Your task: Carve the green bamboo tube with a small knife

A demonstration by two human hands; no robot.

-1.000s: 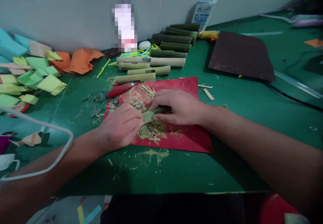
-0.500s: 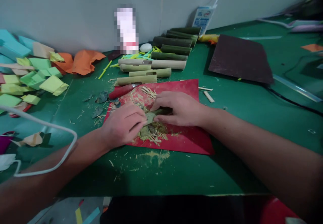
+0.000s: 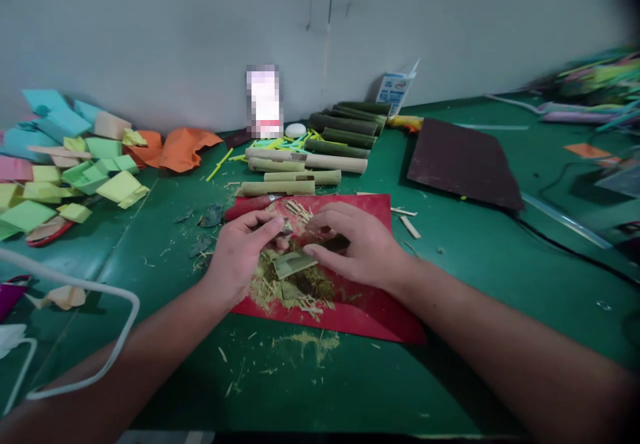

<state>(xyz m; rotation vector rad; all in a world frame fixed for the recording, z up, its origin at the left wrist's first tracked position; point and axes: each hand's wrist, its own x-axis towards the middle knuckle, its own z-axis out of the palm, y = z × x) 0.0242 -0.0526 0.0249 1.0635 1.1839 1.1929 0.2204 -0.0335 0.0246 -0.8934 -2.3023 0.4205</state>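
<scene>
My right hand (image 3: 357, 241) is closed round a bamboo piece (image 3: 295, 264). Its pale green, open end sticks out to the left from under my thumb, tilted over the shavings. My left hand (image 3: 245, 247) pinches a small dark piece (image 3: 287, 227) between thumb and fingers, just apart from the bamboo; its kind is too blurred to make out. Both hands are above a red sheet (image 3: 390, 317) strewn with bamboo shavings (image 3: 267, 291) and splinters. Behind my left hand lies a red-handled tool (image 3: 250, 206), its working end mostly hidden.
Several bamboo tubes (image 3: 337, 163) lie in a row behind the sheet, near cut straws and a lit phone (image 3: 265, 101). Folded paper pieces (image 3: 50, 191) cover the left. A dark board (image 3: 465, 164) lies right. A white cable (image 3: 127, 297) loops before my left forearm.
My left hand has come away from the bamboo piece, up and to the left, with a small dark piece in its fingers. My right hand keeps its hold. The camera view has tilted upward.
</scene>
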